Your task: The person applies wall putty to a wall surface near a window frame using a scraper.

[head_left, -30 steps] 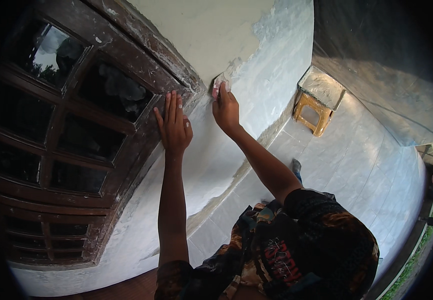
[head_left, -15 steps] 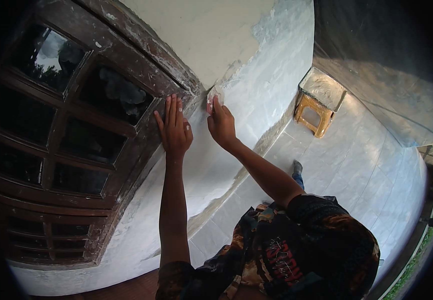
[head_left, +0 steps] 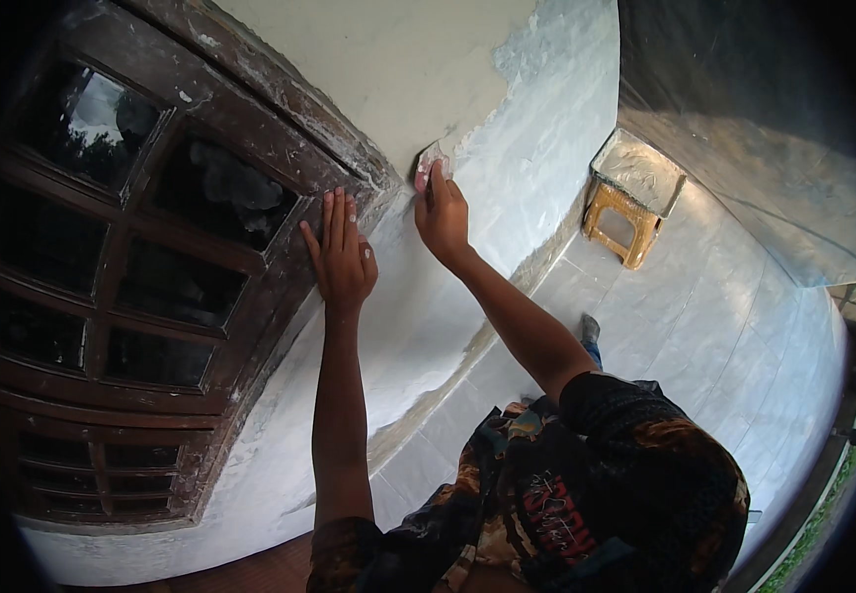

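Note:
My left hand [head_left: 343,255] lies with fingers stretched against the edge of the dark brown wooden window frame [head_left: 285,262]. Pale smears mark its fingers and the wood. Just to its right, my right hand [head_left: 443,217] grips a putty knife [head_left: 430,166], whose plaster-smeared blade is against the wall beside the frame's corner. Its handle is mostly hidden in my fist. Around the blade the wall [head_left: 531,124] changes from a beige area above to a whitish, smoothed coat lower down.
A tray of pale wet plaster [head_left: 640,170] rests on a yellow plastic stool [head_left: 621,225] at the right. Grey tiles [head_left: 685,316] cover the floor along the wall's ragged base. A dark sheet-like surface [head_left: 744,138] rises beyond the stool. My foot [head_left: 590,326] shows on the tiles.
My right hand has moved the putty knife slightly up the wall, away from the frame's corner. My left hand stays pressed on the window frame.

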The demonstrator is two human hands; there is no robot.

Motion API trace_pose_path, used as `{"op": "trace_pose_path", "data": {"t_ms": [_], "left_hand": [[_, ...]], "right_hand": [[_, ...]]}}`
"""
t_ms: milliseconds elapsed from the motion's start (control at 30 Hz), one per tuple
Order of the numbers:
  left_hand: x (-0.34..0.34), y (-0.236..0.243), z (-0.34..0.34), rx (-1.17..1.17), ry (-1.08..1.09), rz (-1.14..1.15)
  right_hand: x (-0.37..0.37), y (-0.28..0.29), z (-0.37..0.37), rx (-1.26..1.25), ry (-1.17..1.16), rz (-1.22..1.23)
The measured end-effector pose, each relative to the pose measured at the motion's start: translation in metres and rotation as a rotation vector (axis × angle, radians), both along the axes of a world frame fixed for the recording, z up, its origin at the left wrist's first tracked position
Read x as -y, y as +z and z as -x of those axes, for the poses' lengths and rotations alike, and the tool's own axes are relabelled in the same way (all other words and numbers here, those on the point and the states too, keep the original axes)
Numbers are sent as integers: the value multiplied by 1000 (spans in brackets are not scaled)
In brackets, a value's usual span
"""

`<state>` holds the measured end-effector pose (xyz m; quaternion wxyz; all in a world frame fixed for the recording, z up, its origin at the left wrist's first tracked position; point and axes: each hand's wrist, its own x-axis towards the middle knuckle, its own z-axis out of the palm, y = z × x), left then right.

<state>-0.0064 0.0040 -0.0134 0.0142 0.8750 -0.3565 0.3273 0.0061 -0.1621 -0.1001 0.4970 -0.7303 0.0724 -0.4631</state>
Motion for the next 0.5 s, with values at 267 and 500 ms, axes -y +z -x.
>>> {"op": "trace_pose_path", "data": {"t_ms": [267,500], "left_hand": [[-2,1,1,5,13,-4],[3,1,-1,-12,-17,5]], "right_hand": [[32,20,20,128,-67,-109],[7,6,-5,70,-118,32]]}}
